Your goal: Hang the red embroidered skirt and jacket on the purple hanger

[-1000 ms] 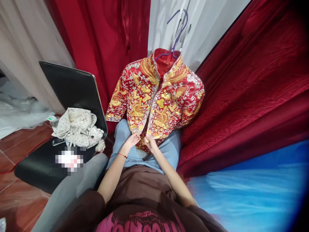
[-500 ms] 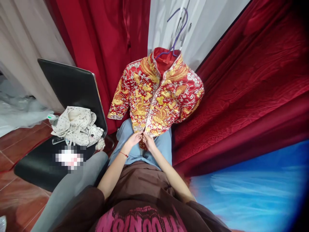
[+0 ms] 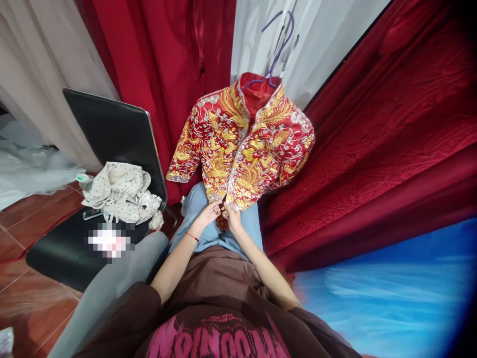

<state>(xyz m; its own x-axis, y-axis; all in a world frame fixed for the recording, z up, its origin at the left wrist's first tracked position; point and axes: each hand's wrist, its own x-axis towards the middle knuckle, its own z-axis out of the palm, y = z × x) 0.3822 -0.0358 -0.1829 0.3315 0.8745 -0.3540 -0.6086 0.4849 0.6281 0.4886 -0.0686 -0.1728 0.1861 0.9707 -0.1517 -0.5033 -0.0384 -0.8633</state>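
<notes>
A red jacket (image 3: 248, 146) with gold and silver embroidery hangs on a purple hanger (image 3: 278, 52), its lower part resting against my knees. Its stand collar is open at the neck, and the front edges run down to the hem. My left hand (image 3: 210, 214) pinches the hem at the bottom of one front edge. Close beside it, my right hand (image 3: 231, 217) grips the bottom corner of the other front edge. The fingertips of both hands nearly meet, and the small parts between them are too fine to make out.
On my left stands a black chair (image 3: 115, 132) with a white spotted cloth bag (image 3: 121, 191) and a phone (image 3: 92, 214) on its seat. Red curtains (image 3: 372, 149) hang on the right and behind. Blue tulle (image 3: 372, 288) lies at lower right, white tulle (image 3: 33, 169) at far left.
The view has shifted slightly. Both hands stay at the jacket's hem, with the right fingers turned a little and more over the fabric. The jacket hangs as before.
</notes>
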